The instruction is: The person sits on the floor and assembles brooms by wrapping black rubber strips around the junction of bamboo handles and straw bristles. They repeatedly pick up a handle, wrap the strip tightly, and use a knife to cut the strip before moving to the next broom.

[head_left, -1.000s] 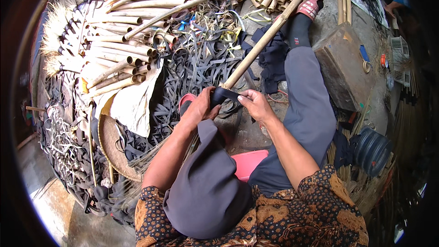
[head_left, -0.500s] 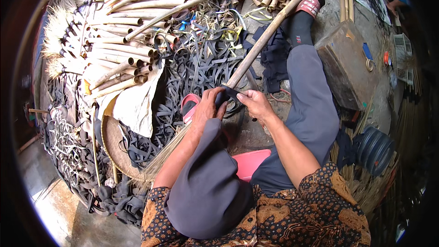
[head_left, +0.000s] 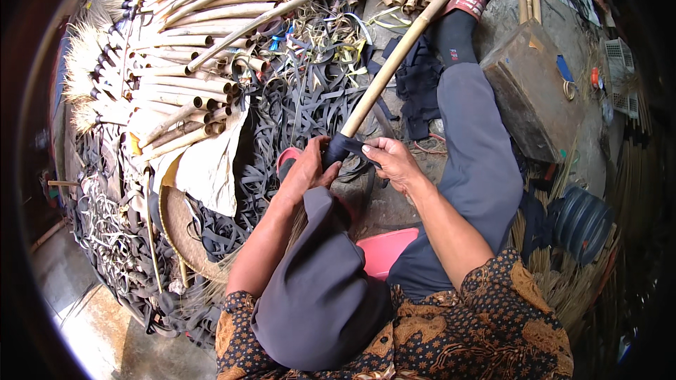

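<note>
A long bamboo pole (head_left: pixel 394 63) slants from my outstretched foot down to my hands. Black stretchy strip (head_left: pixel 341 146) is wound round its near end. My left hand (head_left: pixel 307 170) is wrapped about the pole just below that winding. Between thumb and fingers, my right hand (head_left: pixel 394 163) pinches the strip's free length, pulled out to the right of the pole. Pale broom bristles (head_left: pixel 298 225) show in part beside my left forearm; my arm and raised knee hide most of them.
Many cut bamboo poles (head_left: pixel 190 84) and finished-looking brooms (head_left: pixel 84 77) lie at the far left. Heaped black strips (head_left: pixel 296 116) cover the floor beside a woven tray (head_left: pixel 172 222). A wooden box (head_left: pixel 535 91) and a large blue water bottle (head_left: pixel 583 224) stand to the right.
The winding shows more plainly on the pole's near end. My left hand has shifted slightly left and down. The bristles beside my left forearm have swung mostly out of sight.
</note>
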`<state>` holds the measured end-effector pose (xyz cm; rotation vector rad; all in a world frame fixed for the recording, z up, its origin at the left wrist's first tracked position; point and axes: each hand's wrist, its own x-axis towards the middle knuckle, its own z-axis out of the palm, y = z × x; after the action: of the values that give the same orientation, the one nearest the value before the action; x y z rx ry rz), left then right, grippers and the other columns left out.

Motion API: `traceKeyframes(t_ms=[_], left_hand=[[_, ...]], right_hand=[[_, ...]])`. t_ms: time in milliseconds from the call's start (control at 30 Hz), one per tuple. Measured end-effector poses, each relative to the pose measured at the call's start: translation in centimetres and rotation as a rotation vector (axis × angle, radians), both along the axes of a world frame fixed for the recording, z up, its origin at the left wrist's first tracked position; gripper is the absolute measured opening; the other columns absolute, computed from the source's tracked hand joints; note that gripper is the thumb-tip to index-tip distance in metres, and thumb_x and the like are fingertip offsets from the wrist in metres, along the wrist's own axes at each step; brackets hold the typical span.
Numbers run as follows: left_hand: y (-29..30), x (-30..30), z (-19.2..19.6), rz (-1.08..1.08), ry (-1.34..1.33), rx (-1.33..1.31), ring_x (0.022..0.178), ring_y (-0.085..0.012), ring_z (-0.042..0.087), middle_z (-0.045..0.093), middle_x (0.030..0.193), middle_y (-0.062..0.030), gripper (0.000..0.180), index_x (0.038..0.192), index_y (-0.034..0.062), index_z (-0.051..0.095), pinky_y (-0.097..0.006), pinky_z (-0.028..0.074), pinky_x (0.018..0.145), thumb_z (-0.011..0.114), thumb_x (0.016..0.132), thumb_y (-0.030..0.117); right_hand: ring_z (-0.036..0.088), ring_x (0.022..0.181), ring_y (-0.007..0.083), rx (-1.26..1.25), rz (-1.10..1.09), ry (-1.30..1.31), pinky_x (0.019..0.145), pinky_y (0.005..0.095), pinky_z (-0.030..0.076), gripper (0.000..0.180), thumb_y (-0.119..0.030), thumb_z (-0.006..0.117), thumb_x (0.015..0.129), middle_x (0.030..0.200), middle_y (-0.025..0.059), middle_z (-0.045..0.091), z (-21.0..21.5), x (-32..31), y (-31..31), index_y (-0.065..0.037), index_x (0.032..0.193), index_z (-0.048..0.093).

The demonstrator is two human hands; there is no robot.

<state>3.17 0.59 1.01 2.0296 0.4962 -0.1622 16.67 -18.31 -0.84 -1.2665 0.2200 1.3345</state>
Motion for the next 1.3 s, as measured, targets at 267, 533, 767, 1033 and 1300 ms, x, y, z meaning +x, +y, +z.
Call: traceKeyframes(t_ms=[267, 533, 767, 1033, 1300], left_hand=[[0.0, -0.3, 0.4, 0.082, 0.184, 0.043, 0.101, -0.0367, 0.069, 0.065, 0.117, -0.0268, 0.069, 0.136, -0.0038, 0.049, -0.041, 0.055, 0.085, 0.084, 0.087, 0.030], [-2.5, -0.7, 0.0, 0.037, 0.150, 0.456, 0.106, -0.0412, 0.067, 0.063, 0.116, -0.0236, 0.061, 0.143, -0.0020, 0.047, -0.046, 0.055, 0.091, 0.070, 0.095, 0.029], [-2.7, 1.6, -0.7, 0.094, 0.460, 0.451, 0.105, -0.0421, 0.069, 0.069, 0.114, -0.0243, 0.063, 0.134, -0.0005, 0.049, -0.048, 0.057, 0.087, 0.079, 0.085, 0.026], [-0.5, 2.4, 0.2, 0.007, 0.543, 0.280, 0.095, -0.0438, 0.072, 0.073, 0.101, -0.0253, 0.061, 0.125, -0.0004, 0.053, -0.049, 0.058, 0.083, 0.084, 0.078, 0.024], [2.7, 0.5, -0.6, 0.027, 0.508, -1.015, 0.076, -0.0162, 0.069, 0.071, 0.085, -0.0065, 0.043, 0.115, 0.0013, 0.065, -0.031, 0.055, 0.074, 0.083, 0.083, 0.023]], right_hand=[[0.030, 0.044, 0.0009, -0.019, 0.026, 0.101, 0.039, 0.0227, 0.020, 0.017, -0.025, 0.068, 0.103, 0.065, -0.0096, 0.048, 1.6, -0.6, 1.0, -0.008, 0.106, 0.065], [0.040, 0.048, 0.0014, -0.046, -0.145, 0.129, 0.042, 0.0243, 0.029, 0.021, -0.024, 0.068, 0.102, 0.069, -0.0052, 0.055, 3.2, -3.0, 3.0, -0.005, 0.096, 0.064], [0.053, 0.066, 0.0049, -0.106, -0.239, -0.130, 0.057, 0.0251, 0.044, 0.016, -0.014, 0.067, 0.101, 0.082, -0.0002, 0.065, 3.3, -5.5, 4.8, 0.002, 0.097, 0.066], [0.045, 0.065, 0.0002, -0.008, -0.190, -0.199, 0.053, 0.0206, 0.036, 0.011, -0.012, 0.068, 0.102, 0.080, -0.0048, 0.059, 1.2, -4.2, 3.0, -0.002, 0.100, 0.064], [0.038, 0.051, 0.0012, 0.033, 0.028, 0.037, 0.042, 0.0242, 0.027, 0.031, -0.031, 0.076, 0.099, 0.069, -0.0060, 0.055, 1.4, -1.9, 1.3, -0.003, 0.093, 0.066]])
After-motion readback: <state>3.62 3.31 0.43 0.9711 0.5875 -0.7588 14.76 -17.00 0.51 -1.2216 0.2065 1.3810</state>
